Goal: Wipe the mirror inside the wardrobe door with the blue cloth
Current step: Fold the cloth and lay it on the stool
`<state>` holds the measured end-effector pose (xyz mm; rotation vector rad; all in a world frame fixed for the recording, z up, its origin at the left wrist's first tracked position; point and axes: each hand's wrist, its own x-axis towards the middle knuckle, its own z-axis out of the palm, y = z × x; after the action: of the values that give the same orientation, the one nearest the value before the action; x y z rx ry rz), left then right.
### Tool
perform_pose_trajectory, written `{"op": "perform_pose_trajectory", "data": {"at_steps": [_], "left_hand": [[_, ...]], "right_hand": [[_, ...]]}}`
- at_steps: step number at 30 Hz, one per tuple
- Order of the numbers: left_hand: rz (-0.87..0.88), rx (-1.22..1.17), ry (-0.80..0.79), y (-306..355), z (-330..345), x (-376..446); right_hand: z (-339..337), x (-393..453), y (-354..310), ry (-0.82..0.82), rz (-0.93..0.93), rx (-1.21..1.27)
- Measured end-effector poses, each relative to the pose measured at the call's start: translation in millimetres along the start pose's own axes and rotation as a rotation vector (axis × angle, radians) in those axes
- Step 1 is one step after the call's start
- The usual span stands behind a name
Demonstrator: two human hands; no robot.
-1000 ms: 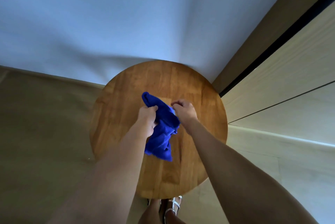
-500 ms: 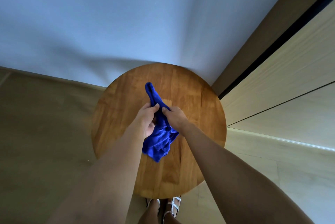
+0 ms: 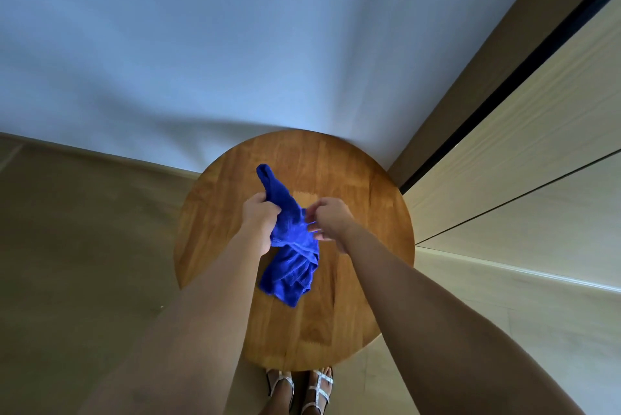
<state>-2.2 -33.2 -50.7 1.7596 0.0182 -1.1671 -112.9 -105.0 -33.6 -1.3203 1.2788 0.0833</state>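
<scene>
The blue cloth (image 3: 291, 246) hangs bunched above the round wooden table (image 3: 363, 213), one end sticking up and the rest drooping toward me. My left hand (image 3: 260, 218) grips the cloth near its upper part. To the right, my right hand (image 3: 331, 221) has its fingertips curled at the cloth's right edge and seems to pinch it; the fingers are blurred. The light wood wardrobe panels (image 3: 524, 152) stand at the right. No mirror is in view.
A white wall (image 3: 235, 45) rises behind the table. A dark vertical gap (image 3: 504, 95) runs between a brown frame and the wardrobe panels. Beige floor (image 3: 84, 246) lies to the left. My sandalled feet (image 3: 302, 387) stand at the table's near edge.
My hands have drawn apart: the right hand moved to the right along the cloth, and the cloth has spread and hangs lower. The left hand keeps its grip.
</scene>
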Motion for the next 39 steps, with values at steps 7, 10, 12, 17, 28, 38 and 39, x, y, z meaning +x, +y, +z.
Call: {"op": "perform_pose_trajectory", "data": {"at_steps": [7,10,12,17,28,38,39], "left_hand": [[0.222,0.473,-0.243,55.8,-5.0,-34.9],[0.308,0.600,-0.253,76.7,-3.8,-50.8],[0.318,0.609,-0.239,84.9,-7.5,-53.9],[0.407,0.971,-0.322,82.9,-44.4,-52.0],[0.521,0.493,-0.111,122.5,-42.4,-58.2],[0.410,0.437,0.029,120.3,-10.8,-23.3],[0.401,0.390,0.023,127.1,-6.5,-21.4]], "right_hand": [[-11.7,-16.1,-21.8,0.157,-0.112,0.158],[-14.5,-27.0,-40.0,0.105,-0.154,0.305],[-18.1,-36.6,-48.1,0.112,-0.198,0.326],[-35.0,-54.2,-60.6,0.197,-0.246,0.411],[-79.1,-68.3,-83.0,0.383,-0.296,0.343],[-86.9,-34.8,-82.6,0.596,-0.284,-0.123],[-89.2,-32.2,-88.1,0.613,-0.296,-0.122]]}}
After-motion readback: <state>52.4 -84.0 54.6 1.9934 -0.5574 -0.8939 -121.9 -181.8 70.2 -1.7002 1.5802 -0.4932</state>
